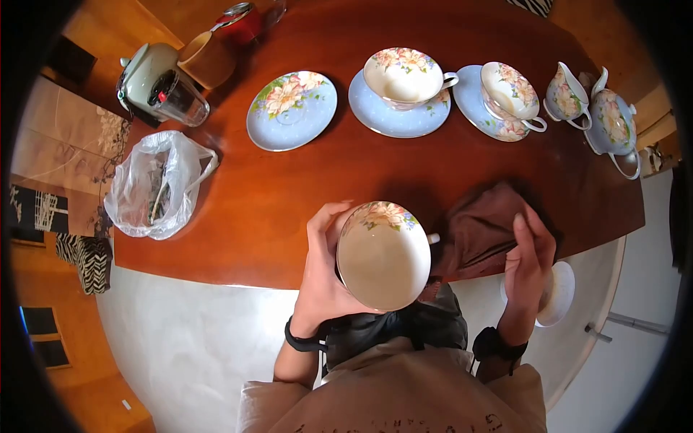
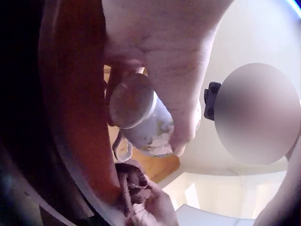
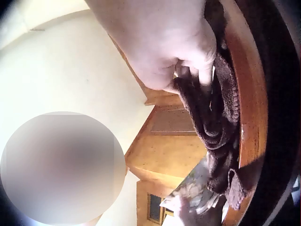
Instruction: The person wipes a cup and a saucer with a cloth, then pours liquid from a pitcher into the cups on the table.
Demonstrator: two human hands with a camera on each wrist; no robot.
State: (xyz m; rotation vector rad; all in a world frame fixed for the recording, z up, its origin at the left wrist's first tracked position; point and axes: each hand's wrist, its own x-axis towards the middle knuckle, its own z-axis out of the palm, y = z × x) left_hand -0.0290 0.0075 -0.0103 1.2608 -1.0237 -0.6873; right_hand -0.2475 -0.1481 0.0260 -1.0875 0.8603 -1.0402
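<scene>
My left hand (image 1: pixel 322 267) holds a floral teacup (image 1: pixel 384 270) around its left side, its open top facing the head camera. In the left wrist view the cup (image 2: pixel 153 132) shows its foot, a flowered outer wall and the handle, with the thumb along the wall. My right hand (image 1: pixel 529 256) grips a dark brown cloth (image 1: pixel 491 224) that hangs beside the cup near the table's front edge. The right wrist view shows the fingers tucked into folds of this cloth (image 3: pixel 211 122).
Across the table (image 1: pixel 274 216) stand a blue floral saucer (image 1: pixel 289 119), two cups on saucers (image 1: pixel 398 119) (image 1: pixel 498 119), a creamer (image 1: pixel 565 97) and a teapot (image 1: pixel 613 130). Leftward are a plastic bag (image 1: pixel 162 184), a clear glass (image 1: pixel 188 105), a pale green pot (image 1: pixel 151 65) and a wooden cup (image 1: pixel 207 61).
</scene>
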